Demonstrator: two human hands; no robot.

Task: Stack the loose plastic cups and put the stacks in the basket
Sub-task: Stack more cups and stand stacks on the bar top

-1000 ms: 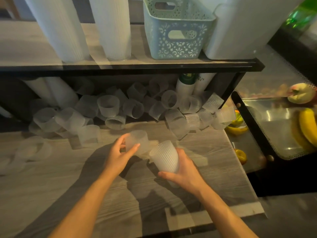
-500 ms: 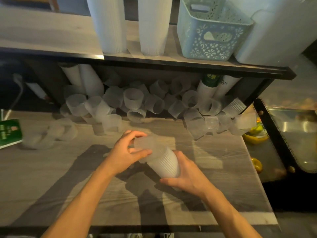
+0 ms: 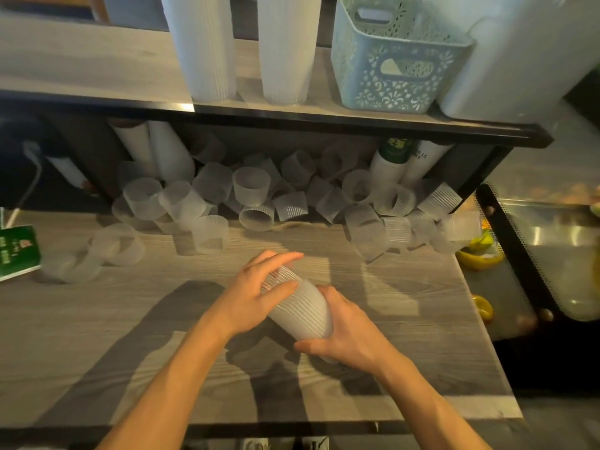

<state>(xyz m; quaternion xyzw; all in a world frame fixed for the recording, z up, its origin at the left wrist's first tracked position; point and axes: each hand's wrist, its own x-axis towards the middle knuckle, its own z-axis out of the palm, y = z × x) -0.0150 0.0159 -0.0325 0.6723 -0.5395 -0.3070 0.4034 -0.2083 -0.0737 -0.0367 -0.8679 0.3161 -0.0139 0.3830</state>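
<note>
Both hands on one short stack of ribbed cups (image 3: 300,311) above the table (image 3: 97,336), centre frame, tilted with its top toward 11 o'clock. Left hand (image 3: 256,293) curled over upper end, fingers across the top cup's rim. Right hand (image 3: 345,332) wrapped round lower part from 4 o'clock, thumb beneath. Loose cups (image 3: 253,190) heaped at 12 o'clock under the shelf (image 3: 324,116), more scattered toward 9 and 2 o'clock. Basket (image 3: 396,60) on shelf top at 1 o'clock, beside two tall cup stacks (image 3: 207,50). Green card (image 3: 18,251) at 9 o'clock edge.
</note>
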